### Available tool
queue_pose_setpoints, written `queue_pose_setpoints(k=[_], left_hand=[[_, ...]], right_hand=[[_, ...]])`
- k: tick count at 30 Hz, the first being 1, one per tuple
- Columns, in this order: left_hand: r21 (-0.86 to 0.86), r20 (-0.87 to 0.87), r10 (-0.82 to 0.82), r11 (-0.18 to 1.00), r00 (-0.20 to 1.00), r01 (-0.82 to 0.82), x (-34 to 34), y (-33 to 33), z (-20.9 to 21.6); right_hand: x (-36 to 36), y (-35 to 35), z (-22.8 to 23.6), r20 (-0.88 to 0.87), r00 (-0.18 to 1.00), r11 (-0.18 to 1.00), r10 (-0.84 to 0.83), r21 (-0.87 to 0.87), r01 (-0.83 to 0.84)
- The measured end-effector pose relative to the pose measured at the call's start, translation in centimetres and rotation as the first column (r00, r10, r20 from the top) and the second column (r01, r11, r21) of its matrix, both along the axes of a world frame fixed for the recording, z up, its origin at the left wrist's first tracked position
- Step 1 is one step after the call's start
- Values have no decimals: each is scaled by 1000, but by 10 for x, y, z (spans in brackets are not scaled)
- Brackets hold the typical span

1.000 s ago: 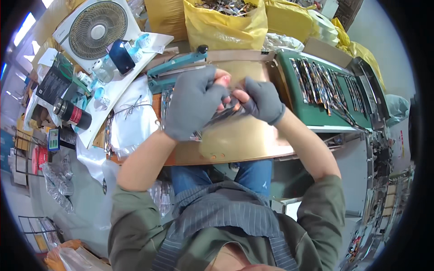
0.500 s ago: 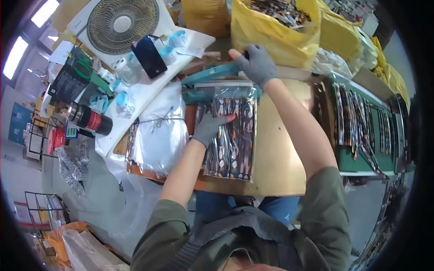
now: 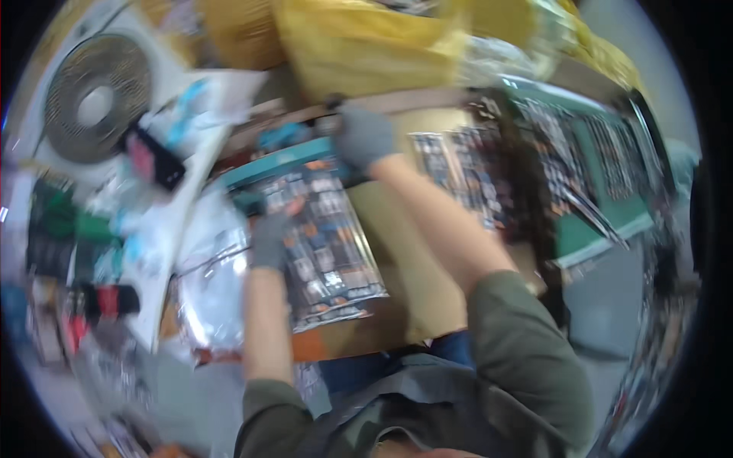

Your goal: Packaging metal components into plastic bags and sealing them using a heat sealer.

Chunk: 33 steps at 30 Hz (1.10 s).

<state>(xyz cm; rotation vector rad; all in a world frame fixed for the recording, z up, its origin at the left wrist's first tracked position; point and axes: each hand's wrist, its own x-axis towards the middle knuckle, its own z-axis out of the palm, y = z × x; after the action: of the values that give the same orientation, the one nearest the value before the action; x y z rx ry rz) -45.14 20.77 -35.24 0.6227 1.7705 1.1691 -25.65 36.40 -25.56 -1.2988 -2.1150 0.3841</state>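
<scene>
One tan tabletop (image 3: 412,305) takes up the middle of the view; whole frame blurred, so fine detail is unreliable. Beyond it, a large yellow sack (image 3: 366,53). On the right, a green board (image 3: 584,229) with patterned strips (image 3: 615,156) laid on it. On the left, a pile of clear plastic bags (image 3: 217,294).

Main item: a clear-wrapped patterned packet (image 3: 328,244), lying left of centre on the tabletop, upper end at the teal arm (image 3: 282,162), lower end toward the person. Whether the arm presses on it: cannot tell.

Right hand (image 3: 365,139), grey-gloved, is by the arm's right end; cannot tell whether its fingers are closed on anything. Left hand (image 3: 269,240), also gloved, is at the packet's left side, fingertips near the arm; finger curl too blurred to read.

Risks (judgement): the left fingertips could be pinched if the arm presses down with them under it. The slick film could crease or skew if the left hand drags unevenly. Strips could get trapped if they crowd the packet's upper end.
</scene>
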Motion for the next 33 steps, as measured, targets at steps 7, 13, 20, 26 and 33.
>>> queue_pose_setpoints(k=[7,13,20,26,33], left_hand=[[52,165,12,998,986,-21,20,7,25],[-65,-787,-87,996,611,58,-23,-67,88],[342,-443,-389,759,808,553,182,-119,110],[285,728,-439,892,526,351,275,-108,119],[311,533,-627,770,569,557,209,-108,157]], right_hand=[[20,-8,-8,-58,996,997,-75,11,75],[227,-111,61,270,955,985,-122,152,83],[377,-199,30,485,818,945,-309,252,208],[280,-306,40,-65,989,941,130,-306,-143],[285,-380,27,-366,879,684,304,-558,-469]])
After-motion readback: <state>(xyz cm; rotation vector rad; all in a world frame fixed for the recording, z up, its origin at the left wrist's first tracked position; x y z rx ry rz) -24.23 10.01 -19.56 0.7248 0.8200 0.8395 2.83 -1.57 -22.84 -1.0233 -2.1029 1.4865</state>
